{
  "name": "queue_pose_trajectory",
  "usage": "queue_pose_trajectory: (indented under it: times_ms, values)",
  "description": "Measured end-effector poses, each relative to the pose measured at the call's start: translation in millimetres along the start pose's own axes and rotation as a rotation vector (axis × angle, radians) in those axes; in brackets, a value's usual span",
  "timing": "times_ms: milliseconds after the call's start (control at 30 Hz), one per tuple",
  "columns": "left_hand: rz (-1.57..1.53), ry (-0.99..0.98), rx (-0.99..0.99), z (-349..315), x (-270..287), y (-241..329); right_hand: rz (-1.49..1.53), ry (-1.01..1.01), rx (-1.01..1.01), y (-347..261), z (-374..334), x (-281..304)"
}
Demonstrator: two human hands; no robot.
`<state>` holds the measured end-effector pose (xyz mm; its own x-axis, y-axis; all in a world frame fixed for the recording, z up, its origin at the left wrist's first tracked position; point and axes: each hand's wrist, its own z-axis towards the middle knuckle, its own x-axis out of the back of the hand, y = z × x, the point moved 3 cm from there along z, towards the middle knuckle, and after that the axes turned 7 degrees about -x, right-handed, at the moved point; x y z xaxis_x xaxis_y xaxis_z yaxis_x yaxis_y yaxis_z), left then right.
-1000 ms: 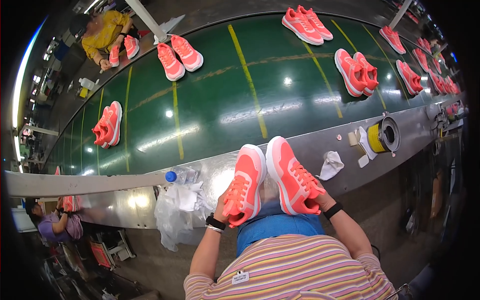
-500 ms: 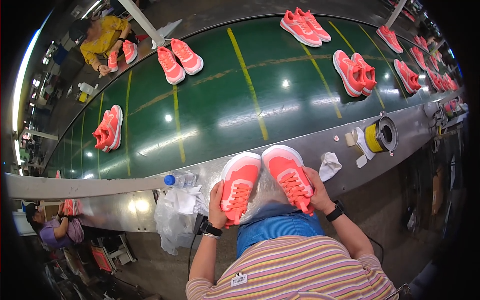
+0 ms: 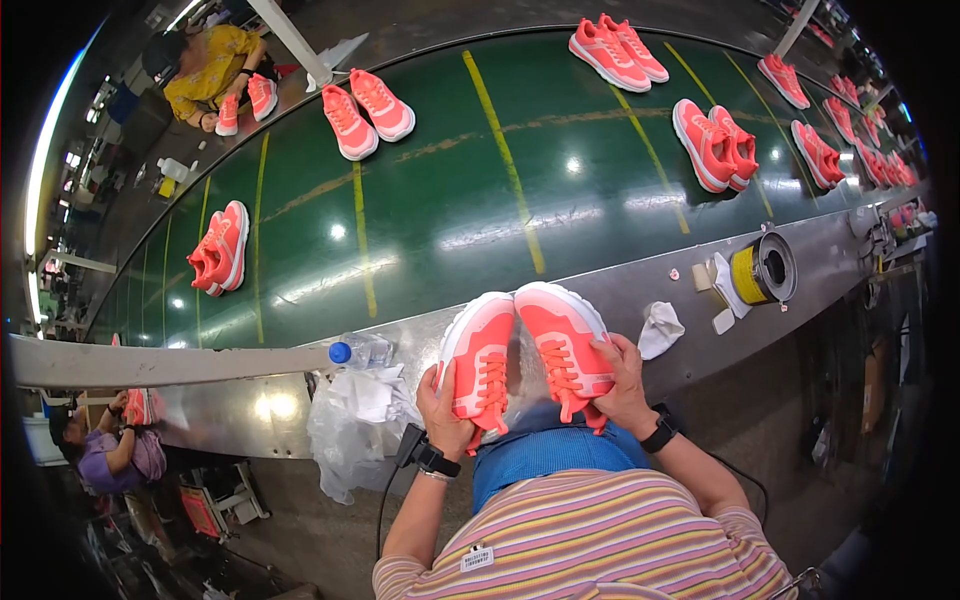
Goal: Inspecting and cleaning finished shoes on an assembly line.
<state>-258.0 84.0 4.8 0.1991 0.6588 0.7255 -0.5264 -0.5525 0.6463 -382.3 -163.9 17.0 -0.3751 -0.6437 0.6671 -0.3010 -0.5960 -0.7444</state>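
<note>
Two coral-pink sneakers with white soles and orange laces are held up side by side in front of me, toes pointing away and touching or nearly so. My left hand (image 3: 447,408) is closed round the heel side of the left sneaker (image 3: 481,345). Round the outer side of the right sneaker (image 3: 563,335), my right hand (image 3: 622,385) is closed, with its thumb on the upper near the laces. Both are tilted, so the outer sole edges show. Below them, a blue cloth (image 3: 560,452) covers my lap.
Beyond the metal ledge (image 3: 640,290) runs a green conveyor belt (image 3: 420,220) carrying several pairs of matching sneakers. On the ledge are a yellow-banded can (image 3: 752,275), a white cloth (image 3: 660,330), a blue-capped bottle (image 3: 368,350) and a plastic bag (image 3: 350,430). Two co-workers handle sneakers at left.
Both sneakers have turned, toes coming together and outer sides tipping up. My right hand has shifted higher on its shoe. The belt pairs sit slightly differently in view.
</note>
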Motion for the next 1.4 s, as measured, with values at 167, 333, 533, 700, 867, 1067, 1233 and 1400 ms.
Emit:
queue_pose_trajectory:
  times_ms: [167,333,533,700,867,1067,1233,1400]
  values:
    - [0.083,0.007,0.029,-1,-1,9,-0.058,0.037,-0.011,-8,-2,-8]
    - [0.137,0.028,0.05,-2,-1,15,-0.065,0.036,-0.036,-17,-2,-15]
    - [0.318,-0.161,0.042,-2,-20,20,-0.213,-0.002,0.009,-18,3,-26]
    - [-0.158,-0.096,0.165,4,-20,4,0.191,-0.178,-0.15,3,18,-34]
    - [-0.49,-0.322,0.441,3,-32,-57,0.524,-0.479,-0.383,56,29,-46]
    - [-0.633,-0.357,0.434,2,-38,-65,0.482,-0.512,-0.41,36,42,-42]
    - [-0.865,-0.465,0.816,6,-26,-60,0.69,-0.607,-0.582,49,47,-36]
    - [-1.098,-0.416,0.924,5,-25,-55,0.831,-0.628,-0.615,44,51,-33]
